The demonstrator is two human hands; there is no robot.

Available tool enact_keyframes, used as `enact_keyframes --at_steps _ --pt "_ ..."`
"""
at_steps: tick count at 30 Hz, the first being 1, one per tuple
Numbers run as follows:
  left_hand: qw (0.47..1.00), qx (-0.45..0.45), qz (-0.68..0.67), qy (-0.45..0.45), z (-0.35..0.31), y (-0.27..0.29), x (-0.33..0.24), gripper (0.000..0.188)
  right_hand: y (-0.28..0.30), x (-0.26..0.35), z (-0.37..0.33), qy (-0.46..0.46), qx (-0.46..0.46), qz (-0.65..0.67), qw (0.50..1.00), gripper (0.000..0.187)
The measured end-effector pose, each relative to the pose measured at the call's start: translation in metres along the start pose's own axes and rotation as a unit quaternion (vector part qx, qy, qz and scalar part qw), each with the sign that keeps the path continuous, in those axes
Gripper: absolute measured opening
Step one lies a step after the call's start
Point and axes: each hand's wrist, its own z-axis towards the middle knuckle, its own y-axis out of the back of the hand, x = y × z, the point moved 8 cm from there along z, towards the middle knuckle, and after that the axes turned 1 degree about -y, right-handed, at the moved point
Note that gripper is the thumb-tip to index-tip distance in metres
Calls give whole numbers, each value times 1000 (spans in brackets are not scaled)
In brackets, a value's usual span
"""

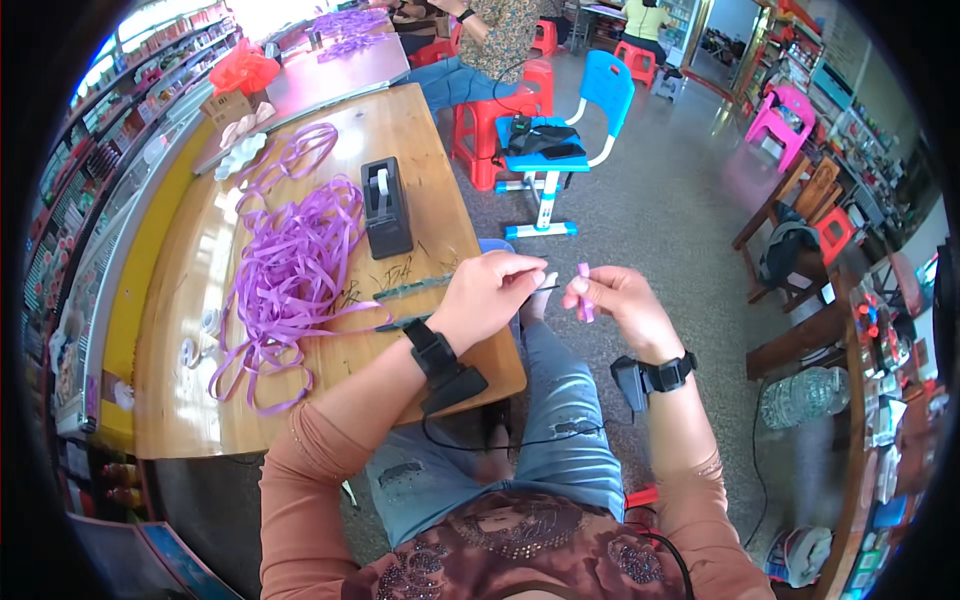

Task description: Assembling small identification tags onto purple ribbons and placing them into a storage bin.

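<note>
My left hand (487,297) is closed in a pinch just past the table's right edge. A thin dark strip (547,289) pokes out from its fingertips; its exact kind is too small to tell. A short gap away, my right hand (632,312) pinches a small piece of purple ribbon (584,292) between thumb and fingers. Left of my hands, a big loose heap of purple ribbon (290,265) lies on the wooden table (440,150), one end trailing toward my left wrist. A black tape dispenser (387,210) stands beside the heap.
Dark green strips (412,288) and thin black scraps lie near my left forearm. A blue chair (545,140) with dark items on its seat stands ahead. Beyond the table, a person (490,50) sits by red stools (480,135). At right is a large clear bottle (805,397).
</note>
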Motion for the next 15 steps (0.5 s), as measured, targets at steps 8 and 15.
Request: enact_keyframes --at_steps 8,15 --pt "965 140 -220 21 -3 -14 -25 18 -43 7 -18 56 17 -77 995 14" --pt "975 88 -199 37 -1 -9 -17 16 -52 -6 -32 33 -32 8 999 20"
